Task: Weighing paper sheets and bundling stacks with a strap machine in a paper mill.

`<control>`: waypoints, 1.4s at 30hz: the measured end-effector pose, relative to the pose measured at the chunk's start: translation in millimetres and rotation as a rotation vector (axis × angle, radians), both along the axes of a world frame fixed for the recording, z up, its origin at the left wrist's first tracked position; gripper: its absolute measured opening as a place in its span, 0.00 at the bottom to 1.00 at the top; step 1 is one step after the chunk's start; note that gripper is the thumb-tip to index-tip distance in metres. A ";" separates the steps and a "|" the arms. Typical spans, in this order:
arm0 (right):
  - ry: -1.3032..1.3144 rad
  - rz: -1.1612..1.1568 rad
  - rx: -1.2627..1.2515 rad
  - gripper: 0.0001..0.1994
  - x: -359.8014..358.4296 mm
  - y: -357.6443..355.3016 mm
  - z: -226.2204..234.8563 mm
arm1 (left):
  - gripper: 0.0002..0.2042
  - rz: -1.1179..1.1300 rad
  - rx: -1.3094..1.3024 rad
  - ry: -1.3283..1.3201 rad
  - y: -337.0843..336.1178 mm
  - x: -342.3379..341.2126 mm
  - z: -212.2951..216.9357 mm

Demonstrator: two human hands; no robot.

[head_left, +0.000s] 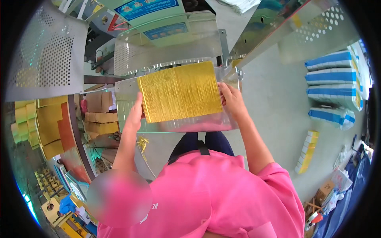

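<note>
A wide gold stack [180, 93] with fine close ridges, like many thin sheets seen on edge, lies slightly tilted in front of me over a shiny metal tray [180, 127]. My left hand [136, 111] presses along its left end, thumb up and the other fingers mostly hidden. At its right end my right hand [232, 99] grips the edge with bent fingers. Both hands hold the stack between them. Its underside is out of sight, so I cannot tell whether it rests on the tray.
Behind the tray stands a clear guard [166, 45] on a machine. A perforated metal panel [43, 59] is at the left, and another perforated panel [317, 29] juts in at the upper right. Blue-and-white wrapped bundles [331, 87] and yellow-white packs [306, 152] lie on the right floor.
</note>
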State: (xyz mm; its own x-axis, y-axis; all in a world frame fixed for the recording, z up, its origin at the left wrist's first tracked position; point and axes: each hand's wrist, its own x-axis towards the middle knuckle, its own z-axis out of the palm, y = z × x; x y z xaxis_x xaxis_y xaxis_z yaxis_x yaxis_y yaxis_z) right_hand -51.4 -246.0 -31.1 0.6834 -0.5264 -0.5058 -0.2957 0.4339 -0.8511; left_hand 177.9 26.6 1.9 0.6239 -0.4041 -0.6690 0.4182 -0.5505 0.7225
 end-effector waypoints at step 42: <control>-0.186 -0.383 0.181 0.25 99.0 7.5 2.5 | 0.28 0.089 -0.679 0.103 -76.7 53.3 -42.4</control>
State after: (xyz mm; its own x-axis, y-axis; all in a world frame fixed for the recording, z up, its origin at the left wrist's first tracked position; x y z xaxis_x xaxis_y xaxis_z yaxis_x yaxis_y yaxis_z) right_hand 47.6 -238.6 -28.7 0.5448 -0.6730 -0.5002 0.0650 0.6287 -0.7749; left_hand 231.2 -50.1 -40.6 0.6214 -0.7042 -0.3435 0.5255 0.0494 0.8494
